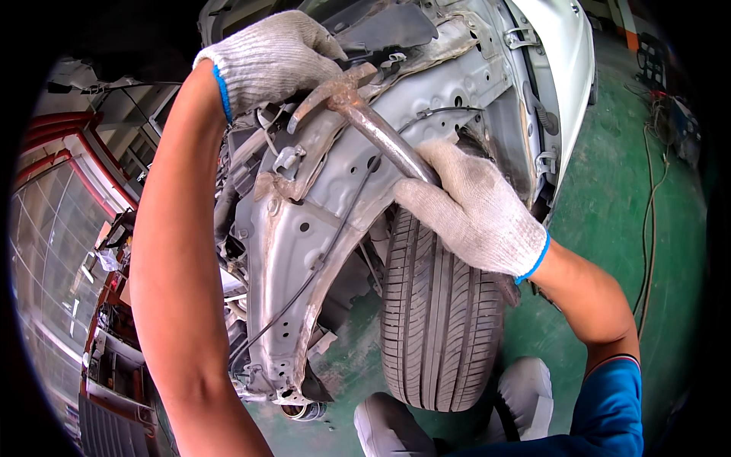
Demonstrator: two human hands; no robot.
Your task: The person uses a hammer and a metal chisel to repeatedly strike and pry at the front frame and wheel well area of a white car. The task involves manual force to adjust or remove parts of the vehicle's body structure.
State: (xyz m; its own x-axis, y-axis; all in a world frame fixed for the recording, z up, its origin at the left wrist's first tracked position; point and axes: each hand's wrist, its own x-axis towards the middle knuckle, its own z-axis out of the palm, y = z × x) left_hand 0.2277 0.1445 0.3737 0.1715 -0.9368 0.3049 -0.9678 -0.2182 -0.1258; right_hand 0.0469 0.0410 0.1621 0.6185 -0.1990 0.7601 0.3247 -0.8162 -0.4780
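Observation:
My right hand (480,209), in a white knit glove with a blue cuff, is wrapped round the handle of a worn metal hammer (384,141). The rusty head, with its long curved end, points up and left, beside my left hand (270,65). That hand wears a matching glove and is closed over the inner edge of the car's fender apron; whatever its fingers hold is hidden. Beneath the hammer lies the bare grey body panel (320,221), with holes, seams and a black cable (346,217) running across it. A tyre (438,327) stands below my right hand.
A white car door (563,68) rises at the upper right. Cords (649,221) trail over the green floor (586,244) on the right. Shelving with clutter (114,343) and a red-framed structure (68,145) stand left. My knees are at the bottom, near the tyre.

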